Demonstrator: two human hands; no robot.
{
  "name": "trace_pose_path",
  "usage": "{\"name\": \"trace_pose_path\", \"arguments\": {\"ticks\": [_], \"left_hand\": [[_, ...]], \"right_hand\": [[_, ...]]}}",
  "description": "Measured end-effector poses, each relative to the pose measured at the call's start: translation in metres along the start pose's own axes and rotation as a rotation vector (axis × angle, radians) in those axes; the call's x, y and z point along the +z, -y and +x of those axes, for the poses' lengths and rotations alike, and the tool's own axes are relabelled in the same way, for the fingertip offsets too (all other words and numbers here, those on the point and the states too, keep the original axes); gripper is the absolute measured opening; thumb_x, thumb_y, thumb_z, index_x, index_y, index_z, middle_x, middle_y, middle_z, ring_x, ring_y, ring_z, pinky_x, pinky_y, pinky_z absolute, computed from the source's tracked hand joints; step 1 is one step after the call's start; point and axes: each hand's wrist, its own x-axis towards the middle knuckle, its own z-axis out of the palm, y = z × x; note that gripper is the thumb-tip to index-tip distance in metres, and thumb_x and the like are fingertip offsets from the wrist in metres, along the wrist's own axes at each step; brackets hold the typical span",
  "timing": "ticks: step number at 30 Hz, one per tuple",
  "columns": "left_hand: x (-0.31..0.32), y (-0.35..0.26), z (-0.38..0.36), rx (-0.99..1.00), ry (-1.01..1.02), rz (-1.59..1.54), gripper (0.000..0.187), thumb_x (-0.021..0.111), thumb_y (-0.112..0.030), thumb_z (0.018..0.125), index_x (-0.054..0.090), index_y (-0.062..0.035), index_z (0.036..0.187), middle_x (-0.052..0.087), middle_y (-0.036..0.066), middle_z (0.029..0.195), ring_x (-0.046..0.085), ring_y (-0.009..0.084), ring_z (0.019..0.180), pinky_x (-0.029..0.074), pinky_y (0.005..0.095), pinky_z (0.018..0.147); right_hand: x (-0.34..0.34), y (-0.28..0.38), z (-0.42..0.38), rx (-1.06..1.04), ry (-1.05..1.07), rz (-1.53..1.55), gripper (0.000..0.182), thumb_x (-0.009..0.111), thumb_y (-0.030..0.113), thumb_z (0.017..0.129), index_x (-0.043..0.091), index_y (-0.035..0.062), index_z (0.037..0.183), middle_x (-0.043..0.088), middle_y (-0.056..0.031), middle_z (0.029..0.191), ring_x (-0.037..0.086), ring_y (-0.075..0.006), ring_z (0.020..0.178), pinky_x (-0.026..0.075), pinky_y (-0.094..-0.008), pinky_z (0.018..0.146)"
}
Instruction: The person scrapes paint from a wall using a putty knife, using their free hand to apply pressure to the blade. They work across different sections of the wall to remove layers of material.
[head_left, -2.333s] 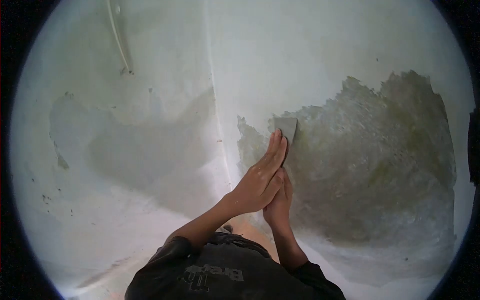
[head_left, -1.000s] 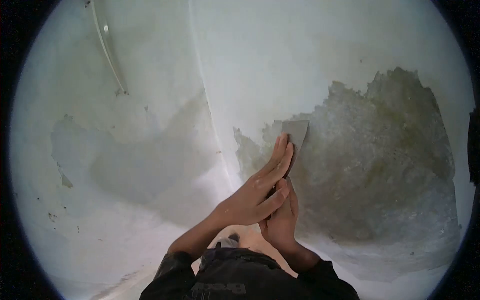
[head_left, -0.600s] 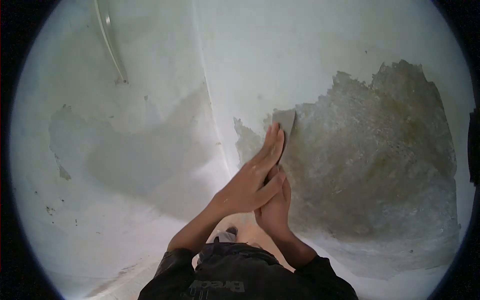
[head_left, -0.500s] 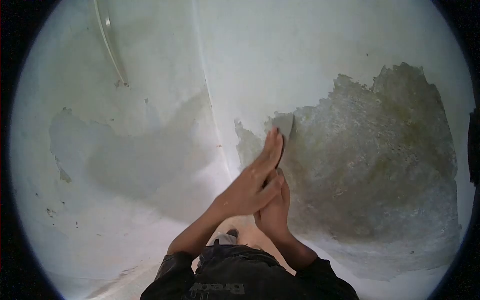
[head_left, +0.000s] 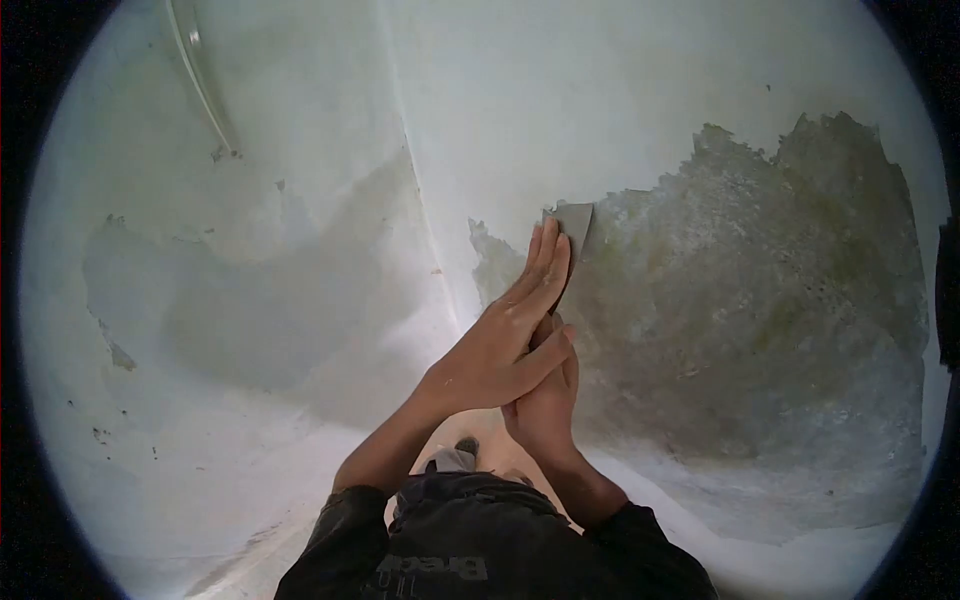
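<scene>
A scraper (head_left: 576, 218) with a wide, flat metal blade rests against the wall at the upper edge of a bare grey patch (head_left: 740, 300). My right hand (head_left: 546, 408) is closed around its handle, which is mostly hidden by my hands. Above it, my left hand (head_left: 490, 345) lies with fingers stretched flat along the blade, pressing on it. The left thumb crosses over the right hand. Pale coating (head_left: 520, 110) with a ragged edge borders the patch just above the blade.
A wall corner (head_left: 415, 190) runs down left of my hands. The left wall has a duller grey area (head_left: 270, 310) and a thin cable (head_left: 200, 85) hanging at the top. Below are my shoe (head_left: 467, 446) and the floor (head_left: 490, 455).
Both hands and the scraper have moved slightly up along the wall, to the ragged edge. The blade now shows more of its face. The view has shifted a little.
</scene>
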Motion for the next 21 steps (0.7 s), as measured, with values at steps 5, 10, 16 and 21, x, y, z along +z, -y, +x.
{"name": "trace_pose_path", "arguments": {"ticks": [5, 10, 16, 21], "left_hand": [[0.003, 0.006, -0.001, -0.004, -0.021, -0.034, 0.075, 0.047, -0.013, 0.091, 0.01, -0.0033, 0.155, 0.003, 0.023, 0.16, 0.002, 0.0371, 0.148, 0.012, 0.0451, 0.118], [-0.004, 0.005, -0.001, 0.02, 0.029, -0.001, 0.078, 0.051, -0.013, 0.089, 0.008, 0.0029, 0.153, 0.002, 0.029, 0.158, -0.001, 0.0429, 0.147, 0.016, 0.0481, 0.117], [-0.01, 0.007, 0.004, 0.009, 0.033, 0.021, 0.077, 0.048, -0.017, 0.093, 0.004, -0.0035, 0.155, -0.001, 0.022, 0.161, -0.002, 0.0376, 0.148, 0.012, 0.0479, 0.118], [-0.002, 0.018, 0.003, -0.004, 0.015, 0.019, 0.078, 0.05, -0.023, 0.095, 0.003, -0.0026, 0.154, -0.001, 0.023, 0.16, -0.003, 0.0383, 0.148, 0.012, 0.049, 0.118]], "right_hand": [[0.009, 0.006, 0.005, 0.05, -0.059, 0.197, 0.045, 0.064, 0.002, 0.072, 0.054, -0.0043, 0.115, 0.055, -0.0172, 0.106, 0.053, -0.0386, 0.094, 0.042, -0.044, 0.077], [0.011, 0.007, -0.003, 0.133, -0.053, 0.127, 0.041, 0.065, 0.003, 0.072, 0.054, -0.0038, 0.112, 0.056, -0.0149, 0.108, 0.055, -0.036, 0.094, 0.042, -0.041, 0.077], [0.012, -0.008, 0.003, -0.123, -0.011, -0.203, 0.041, 0.064, 0.0, 0.073, 0.053, -0.0039, 0.113, 0.056, -0.0157, 0.113, 0.056, -0.0351, 0.095, 0.043, -0.04, 0.081], [0.003, -0.011, 0.011, 0.01, -0.021, -0.029, 0.033, 0.061, 0.006, 0.083, 0.053, -0.0034, 0.113, 0.056, -0.0143, 0.107, 0.056, -0.0312, 0.088, 0.044, -0.0397, 0.076]]}}
